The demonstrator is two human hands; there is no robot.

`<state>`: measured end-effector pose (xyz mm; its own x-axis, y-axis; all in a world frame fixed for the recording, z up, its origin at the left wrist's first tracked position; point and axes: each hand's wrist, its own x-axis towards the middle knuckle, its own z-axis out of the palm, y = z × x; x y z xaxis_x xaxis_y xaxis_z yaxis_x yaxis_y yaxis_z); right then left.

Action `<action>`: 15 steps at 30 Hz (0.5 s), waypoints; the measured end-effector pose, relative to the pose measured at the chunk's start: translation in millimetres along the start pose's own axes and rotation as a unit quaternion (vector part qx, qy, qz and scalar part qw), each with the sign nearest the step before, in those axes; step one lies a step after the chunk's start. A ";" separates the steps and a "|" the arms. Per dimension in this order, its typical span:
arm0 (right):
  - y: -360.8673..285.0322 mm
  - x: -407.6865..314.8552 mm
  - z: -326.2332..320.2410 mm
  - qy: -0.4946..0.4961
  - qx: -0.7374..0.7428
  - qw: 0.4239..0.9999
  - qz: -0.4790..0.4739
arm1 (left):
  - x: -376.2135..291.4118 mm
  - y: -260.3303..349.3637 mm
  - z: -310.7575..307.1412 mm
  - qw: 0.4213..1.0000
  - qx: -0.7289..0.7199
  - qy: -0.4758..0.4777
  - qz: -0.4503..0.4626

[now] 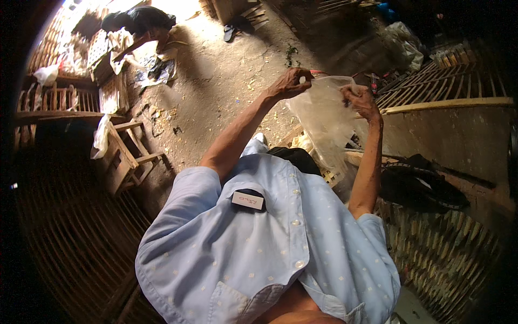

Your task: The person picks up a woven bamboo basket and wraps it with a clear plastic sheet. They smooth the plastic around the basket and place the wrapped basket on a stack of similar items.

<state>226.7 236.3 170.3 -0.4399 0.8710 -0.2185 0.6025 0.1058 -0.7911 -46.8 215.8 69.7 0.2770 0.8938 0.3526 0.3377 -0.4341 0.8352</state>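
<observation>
Between my hands hangs a translucent plastic bag (325, 117), its upper edge stretched between them. My left hand (292, 83) pinches one upper corner between thumb and fingers. My right hand (361, 100) grips the other upper side with bent fingers. A thin red strip (318, 71) shows just beyond my left fingertips; whether it touches the bag I cannot tell. The bag's lower part hangs in front of a woven lattice piece (332, 177) and pale material. What the bag contains, if anything, is not clear.
A wooden stool (133, 156) stands on the littered dirt floor (210, 97) at left. Another person (139, 22) bends over plastic sheets at upper left. Slatted bamboo racks (445, 83) and a wall are at right, with a black bag (421, 184) below them.
</observation>
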 end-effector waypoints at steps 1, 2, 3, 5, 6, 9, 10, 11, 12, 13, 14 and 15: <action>9.0 -5.1 -5.6 0.032 -0.018 0.999 0.012 | 3.6 4.6 0.9 1.000 0.003 0.009 0.020; 20.7 -5.4 -15.7 0.060 -0.080 0.995 -0.005 | 7.6 8.8 0.8 0.999 0.005 0.019 0.039; 18.4 -9.0 -15.0 0.076 -0.061 0.994 -0.045 | 10.0 10.8 0.0 0.998 0.010 0.029 0.058; 13.5 -13.2 -7.8 0.108 -0.023 0.986 -0.125 | 15.4 15.0 0.7 0.999 -0.013 0.013 0.043; 8.5 -15.0 -5.6 0.109 -0.007 0.990 -0.092 | 16.0 21.6 1.7 0.999 -0.018 0.021 0.038; 2.0 -15.1 -10.7 0.128 0.016 0.991 -0.041 | 14.9 50.2 7.3 0.998 -0.065 -0.001 -0.012; 5.1 -15.5 -16.6 0.143 0.007 0.988 -0.053 | 14.1 63.1 5.8 0.998 -0.048 -0.044 -0.023; 8.0 -15.3 -22.5 0.159 -0.001 0.985 -0.066 | 15.6 69.9 4.8 0.995 -0.030 -0.087 -0.035; 4.2 -11.5 -26.1 0.191 -0.007 0.976 -0.101 | 15.3 47.3 8.9 0.989 0.018 -0.144 -0.010; 17.5 -10.8 -37.8 0.188 -0.039 0.976 -0.099 | 9.0 26.2 19.1 0.986 0.035 -0.164 -0.019; 41.8 -8.5 -54.9 0.185 -0.071 0.975 -0.098 | 3.9 6.5 29.3 0.982 0.053 -0.181 -0.027; 56.5 -7.4 -64.9 0.180 -0.103 0.974 -0.094 | 2.4 -3.2 35.8 0.977 0.069 -0.200 -0.037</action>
<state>307.2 266.9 164.3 -0.3152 0.9351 0.1623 0.6709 0.3405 -0.6588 -15.0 215.3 52.8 0.5674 0.8200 0.0759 0.4813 -0.4050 0.7774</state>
